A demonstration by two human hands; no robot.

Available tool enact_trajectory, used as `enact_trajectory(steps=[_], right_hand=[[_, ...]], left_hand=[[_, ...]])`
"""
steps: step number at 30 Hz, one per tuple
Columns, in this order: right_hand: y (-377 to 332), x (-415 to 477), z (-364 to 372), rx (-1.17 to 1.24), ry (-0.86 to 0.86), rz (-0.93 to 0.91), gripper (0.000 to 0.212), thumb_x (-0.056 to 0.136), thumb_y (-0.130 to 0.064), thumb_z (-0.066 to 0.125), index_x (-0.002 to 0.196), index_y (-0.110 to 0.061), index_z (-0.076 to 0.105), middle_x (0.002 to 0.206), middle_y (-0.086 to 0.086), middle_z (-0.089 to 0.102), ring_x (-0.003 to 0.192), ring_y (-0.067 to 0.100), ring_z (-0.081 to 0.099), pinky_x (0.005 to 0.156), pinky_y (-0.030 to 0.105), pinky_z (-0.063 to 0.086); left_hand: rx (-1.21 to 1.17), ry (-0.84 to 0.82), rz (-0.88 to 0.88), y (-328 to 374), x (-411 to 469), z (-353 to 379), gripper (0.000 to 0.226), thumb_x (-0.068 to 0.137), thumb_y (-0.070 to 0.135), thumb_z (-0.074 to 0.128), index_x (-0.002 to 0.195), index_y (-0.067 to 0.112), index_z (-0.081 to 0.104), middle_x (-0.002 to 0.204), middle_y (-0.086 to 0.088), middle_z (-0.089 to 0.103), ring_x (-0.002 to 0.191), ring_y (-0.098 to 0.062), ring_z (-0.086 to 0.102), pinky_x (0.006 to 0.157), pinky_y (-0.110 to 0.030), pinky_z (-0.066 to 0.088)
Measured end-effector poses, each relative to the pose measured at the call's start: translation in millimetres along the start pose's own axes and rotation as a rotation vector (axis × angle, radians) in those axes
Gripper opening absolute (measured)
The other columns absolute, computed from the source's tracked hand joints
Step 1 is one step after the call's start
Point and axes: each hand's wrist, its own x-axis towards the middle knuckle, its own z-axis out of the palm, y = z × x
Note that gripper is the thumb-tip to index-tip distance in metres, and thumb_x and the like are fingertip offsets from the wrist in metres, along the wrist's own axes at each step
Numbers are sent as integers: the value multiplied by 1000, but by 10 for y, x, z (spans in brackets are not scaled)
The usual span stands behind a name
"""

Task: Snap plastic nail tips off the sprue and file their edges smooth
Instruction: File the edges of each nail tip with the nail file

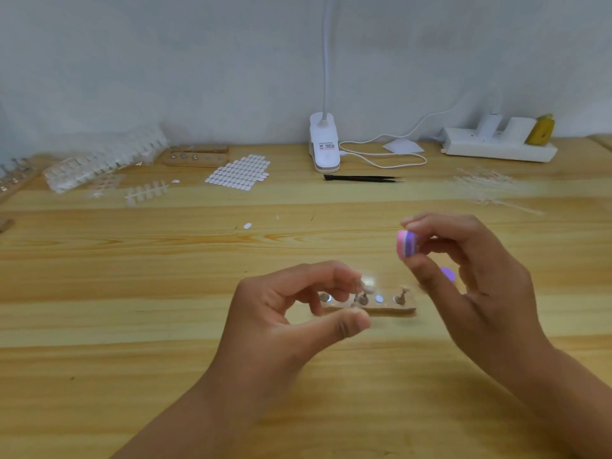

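My left hand (291, 309) pinches a small clear nail tip (367, 282) between fingertips, just above a wooden holder block (381, 309) with round metal spots and small stands. My right hand (463, 270) grips a pink and purple striped file block (408, 245) up and to the right of the nail tip, a little apart from it. A sprue of clear nail tips (147, 192) lies far left on the wooden table (165, 293). Bare sprue sticks (490, 190) lie heaped at the far right.
Packs of nail tips (102, 160) and a second wooden holder (197, 155) sit at the back left. A sheet of white adhesive tabs (238, 173), black tweezers (361, 178), a clip lamp (324, 144) with cable and a white power strip (496, 149) stand along the back.
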Motion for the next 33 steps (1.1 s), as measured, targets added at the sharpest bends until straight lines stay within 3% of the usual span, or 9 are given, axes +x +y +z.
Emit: enact_trajectory(steps=[3, 7, 11, 16, 20, 25, 28, 30, 33], right_hand=[[-104, -63, 64, -41, -17, -11, 26, 91, -34, 65, 111, -44, 53, 101, -20, 60, 86, 4, 61, 76, 12, 46], [-158, -73, 98, -94, -26, -170, 24, 90, -14, 69, 110, -25, 66, 101, -13, 61, 88, 0, 59, 79, 9, 44], [-163, -72, 89, 2, -71, -184, 24, 90, -5, 66, 113, -13, 67, 106, 1, 67, 93, 9, 66, 79, 17, 50], [-170, -54, 92, 93, -114, -3, 28, 88, -22, 68, 115, -26, 65, 111, -14, 65, 97, 7, 63, 83, 12, 44], [-218, -90, 114, 243, -180, 79, 22, 90, -23, 66, 112, -26, 66, 113, -13, 68, 109, 15, 68, 87, 26, 53], [-142, -117, 143, 38, -133, -36, 23, 92, -9, 67, 114, -17, 65, 113, -10, 69, 108, 1, 66, 88, 9, 45], [-64, -117, 120, 68, -109, 44, 27, 91, -1, 70, 114, -14, 66, 117, -8, 68, 109, 5, 67, 91, 16, 51], [-115, -117, 133, 117, -85, -22, 22, 95, -5, 66, 115, -14, 64, 119, -3, 65, 112, 14, 67, 91, 23, 55], [-162, -110, 144, 3, -87, -177, 22, 94, -6, 60, 114, -15, 60, 112, -4, 63, 113, 9, 62, 92, 18, 50]], left_hand=[[-32, -29, -52, -35, -1, 20, 33, 62, 28, 84, 95, 25, 78, 89, -1, 76, 82, -20, 67, 71, -25, 52], [-57, -40, -76, -30, 0, 31, 34, 62, 28, 84, 95, 24, 78, 89, 0, 76, 80, -13, 66, 71, -27, 53], [-79, -30, -83, -29, 19, 15, 33, 64, 27, 83, 96, 24, 78, 88, -1, 75, 80, -13, 65, 73, -32, 53], [-98, -24, -97, -33, 11, 4, 33, 63, 27, 84, 96, 25, 79, 91, -1, 76, 80, -11, 65, 76, -38, 55], [-51, -23, -48, -59, 8, 16, 31, 64, 28, 84, 94, 27, 79, 91, 1, 76, 79, -11, 65, 70, -23, 51], [4, 2, 19, -99, -9, 24, 29, 64, 29, 86, 93, 29, 78, 88, 2, 75, 78, -14, 64, 67, -23, 49], [-10, 25, -10, -124, -2, 10, 30, 62, 29, 87, 91, 25, 78, 87, 1, 76, 78, -16, 66, 67, -24, 50], [-11, 7, -9, -115, -3, 17, 31, 63, 28, 87, 92, 26, 79, 88, 2, 76, 76, -13, 65, 67, -25, 51], [-90, -27, -9, -88, -11, 31, 29, 64, 26, 86, 92, 28, 79, 87, 1, 75, 75, -10, 61, 70, -25, 51]])
